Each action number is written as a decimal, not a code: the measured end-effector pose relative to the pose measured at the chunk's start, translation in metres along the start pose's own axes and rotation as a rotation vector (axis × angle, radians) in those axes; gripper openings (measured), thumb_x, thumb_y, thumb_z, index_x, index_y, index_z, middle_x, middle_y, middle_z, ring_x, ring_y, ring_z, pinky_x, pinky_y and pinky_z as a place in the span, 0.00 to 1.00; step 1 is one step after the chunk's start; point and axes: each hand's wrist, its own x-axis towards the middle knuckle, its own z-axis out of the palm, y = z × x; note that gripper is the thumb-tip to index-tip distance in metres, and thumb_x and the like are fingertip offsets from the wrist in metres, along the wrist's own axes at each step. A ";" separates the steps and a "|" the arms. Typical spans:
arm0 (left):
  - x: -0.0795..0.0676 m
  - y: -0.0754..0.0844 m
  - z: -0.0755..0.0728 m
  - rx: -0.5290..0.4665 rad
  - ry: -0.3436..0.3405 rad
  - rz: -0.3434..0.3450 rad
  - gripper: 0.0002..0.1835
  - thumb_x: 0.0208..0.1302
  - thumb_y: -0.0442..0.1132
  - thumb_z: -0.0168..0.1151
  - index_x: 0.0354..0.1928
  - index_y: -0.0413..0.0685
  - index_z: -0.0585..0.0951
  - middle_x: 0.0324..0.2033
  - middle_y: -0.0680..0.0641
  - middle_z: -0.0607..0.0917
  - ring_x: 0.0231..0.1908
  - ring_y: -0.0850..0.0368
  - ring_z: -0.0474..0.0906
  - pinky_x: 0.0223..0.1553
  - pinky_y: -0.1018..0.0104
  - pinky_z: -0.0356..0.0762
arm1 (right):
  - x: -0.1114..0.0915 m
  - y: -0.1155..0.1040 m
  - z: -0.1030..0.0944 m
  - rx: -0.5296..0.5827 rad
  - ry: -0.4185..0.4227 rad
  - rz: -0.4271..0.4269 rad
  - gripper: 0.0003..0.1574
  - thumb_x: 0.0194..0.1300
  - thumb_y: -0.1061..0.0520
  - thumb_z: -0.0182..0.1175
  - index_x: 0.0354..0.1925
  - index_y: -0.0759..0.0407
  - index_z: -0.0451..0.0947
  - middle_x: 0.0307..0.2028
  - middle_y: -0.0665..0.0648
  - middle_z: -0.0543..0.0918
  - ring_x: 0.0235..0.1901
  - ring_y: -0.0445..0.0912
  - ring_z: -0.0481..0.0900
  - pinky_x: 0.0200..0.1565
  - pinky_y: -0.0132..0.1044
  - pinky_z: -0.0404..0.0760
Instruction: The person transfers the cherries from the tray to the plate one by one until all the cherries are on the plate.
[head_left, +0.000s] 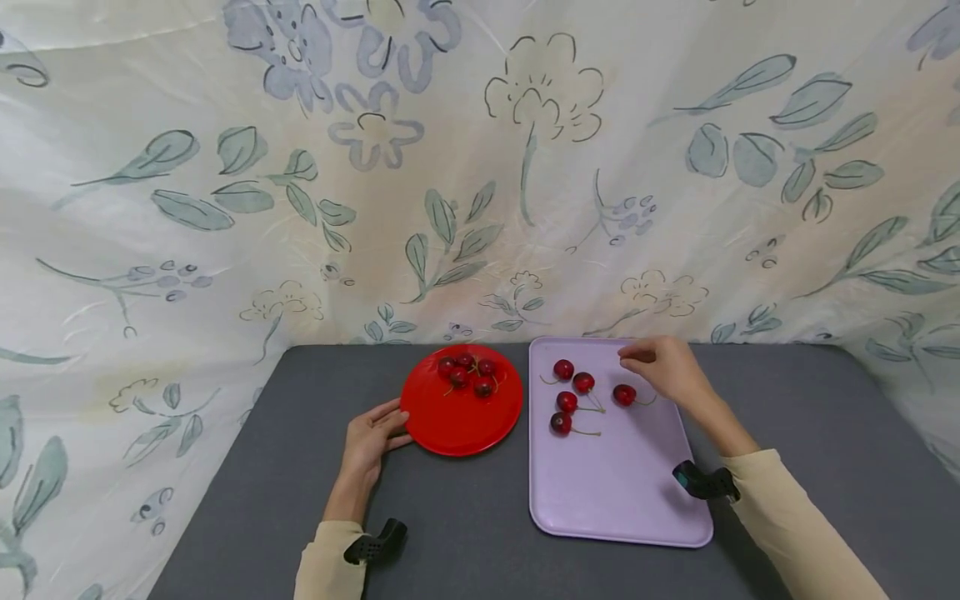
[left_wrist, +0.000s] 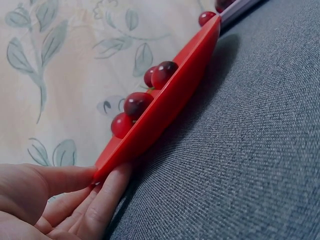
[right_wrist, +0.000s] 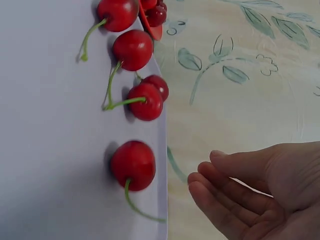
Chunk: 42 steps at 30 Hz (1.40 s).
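Note:
My left hand (head_left: 367, 440) pinches the near-left rim of a round red plate (head_left: 457, 433), thumb on top and fingers underneath. Several dark red cherries (head_left: 459, 377) lie grouped toward the plate's far side. To the right is a lilac tray (head_left: 600, 492) with several stemmed cherries (head_left: 561, 423) in its far half. My right hand (head_left: 663, 367) hovers over the tray's far right corner, its fingers loosely bent with nothing between them. The nearest cherry (right_wrist: 133, 166) sits by itself, green stem attached, a short way from the fingertips in the right wrist view.
Both plate and tray rest on a dark grey tabletop (head_left: 465, 533), with a narrow gap between them. Behind the table hangs a pale floral cloth (head_left: 420, 167). Black bands (head_left: 705, 481) are worn on both wrists.

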 end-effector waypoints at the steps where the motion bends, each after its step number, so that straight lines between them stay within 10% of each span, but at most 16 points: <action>1: 0.000 0.000 0.000 -0.001 0.000 0.000 0.23 0.65 0.28 0.62 0.62 0.31 0.75 0.55 0.33 0.80 0.34 0.60 0.85 0.37 0.63 0.87 | -0.001 0.003 -0.001 -0.006 0.002 -0.002 0.13 0.65 0.63 0.64 0.45 0.71 0.84 0.40 0.66 0.86 0.40 0.58 0.84 0.42 0.52 0.85; 28: -0.001 0.002 -0.001 -0.010 0.007 -0.018 0.23 0.66 0.29 0.62 0.62 0.33 0.75 0.53 0.37 0.82 0.34 0.60 0.85 0.37 0.63 0.87 | -0.033 0.024 -0.004 -0.029 -0.157 0.176 0.15 0.61 0.61 0.68 0.42 0.73 0.84 0.34 0.65 0.86 0.28 0.47 0.81 0.31 0.41 0.86; 42: 0.000 0.000 0.001 -0.008 0.007 -0.010 0.22 0.65 0.27 0.62 0.61 0.31 0.75 0.50 0.37 0.84 0.33 0.60 0.85 0.36 0.63 0.87 | -0.033 0.024 0.001 -0.022 -0.079 0.168 0.11 0.60 0.64 0.68 0.39 0.72 0.86 0.29 0.61 0.86 0.25 0.45 0.79 0.23 0.35 0.79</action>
